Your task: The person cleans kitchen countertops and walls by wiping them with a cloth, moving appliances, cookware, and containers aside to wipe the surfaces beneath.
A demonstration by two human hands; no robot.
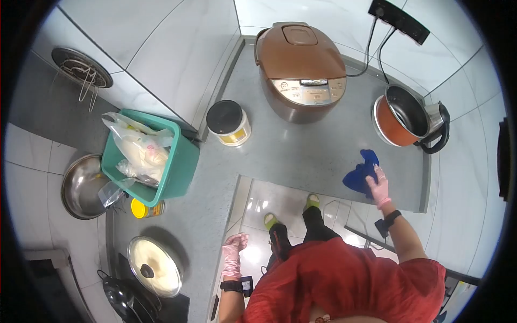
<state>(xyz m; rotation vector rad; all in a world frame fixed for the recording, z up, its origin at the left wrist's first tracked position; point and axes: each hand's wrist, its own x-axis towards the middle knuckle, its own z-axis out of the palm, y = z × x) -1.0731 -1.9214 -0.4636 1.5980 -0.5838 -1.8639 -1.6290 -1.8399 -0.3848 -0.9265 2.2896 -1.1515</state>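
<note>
My right hand (379, 187), in a thin pink glove, grips a crumpled blue cloth (356, 180) on the grey countertop (301, 156), near its front edge at the right. Part of the cloth spreads out to the left of the fingers. My left hand (235, 247), gloved the same way, hangs beside the counter edge at the lower middle, its fingers loosely curled with nothing visible in them.
A brown rice cooker (301, 59) stands at the back, with an orange pot (397, 121) to its right. Leftward are a black-lidded tub (234, 134), a green bin (183, 167) with plastic bags, a yellow-lidded jar (141, 208), a steel bowl (78, 188) and a glass-lidded pan (161, 269).
</note>
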